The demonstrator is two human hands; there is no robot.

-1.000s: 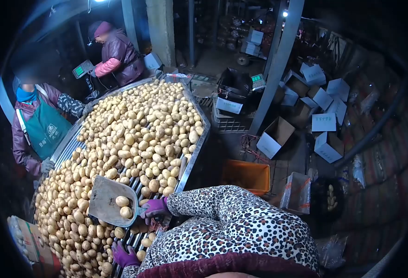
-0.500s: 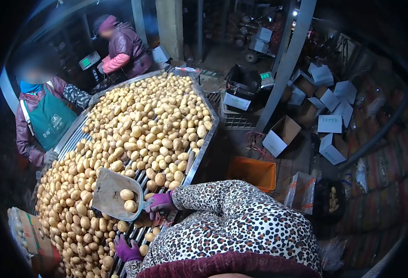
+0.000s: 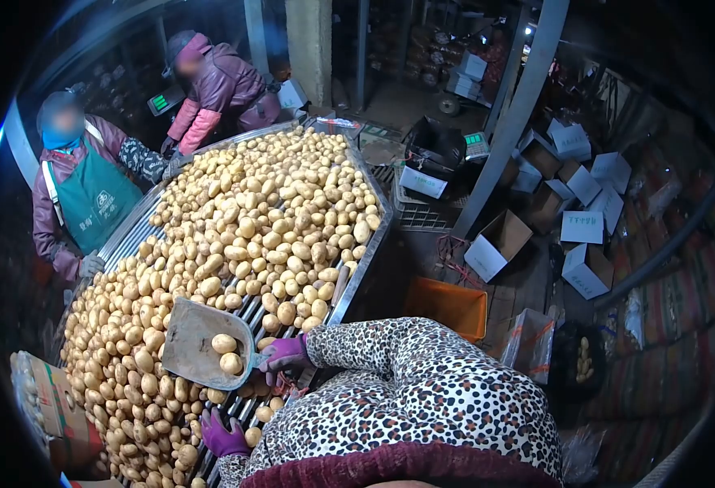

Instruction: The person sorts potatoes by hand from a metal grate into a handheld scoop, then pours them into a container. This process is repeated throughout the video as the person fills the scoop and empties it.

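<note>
My right hand [image 3: 284, 353], in a purple glove with a leopard-print sleeve, grips the handle of a grey metal scoop [image 3: 195, 342]. The scoop sits tilted over the potato pile and carries two potatoes [image 3: 227, 353]. My left hand [image 3: 223, 437], also gloved in purple, rests with fingers apart on the rollers at the near end of the table. A loose potato [image 3: 252, 437] lies just beside it. The long metal sorting table [image 3: 363, 260] is heaped with several yellow potatoes [image 3: 260, 211].
Two other people stand at the table's far side: one in a green apron [image 3: 89, 203], one in a purple jacket [image 3: 219, 89] by a scale [image 3: 162, 102]. An orange crate [image 3: 447, 307] and several cardboard boxes [image 3: 499, 244] cover the floor on the right. A box [image 3: 48, 403] stands at the left.
The scoop and my right hand stay almost in place with the same two potatoes. My left hand has shifted slightly. The person in the purple jacket has leaned lower over the table.
</note>
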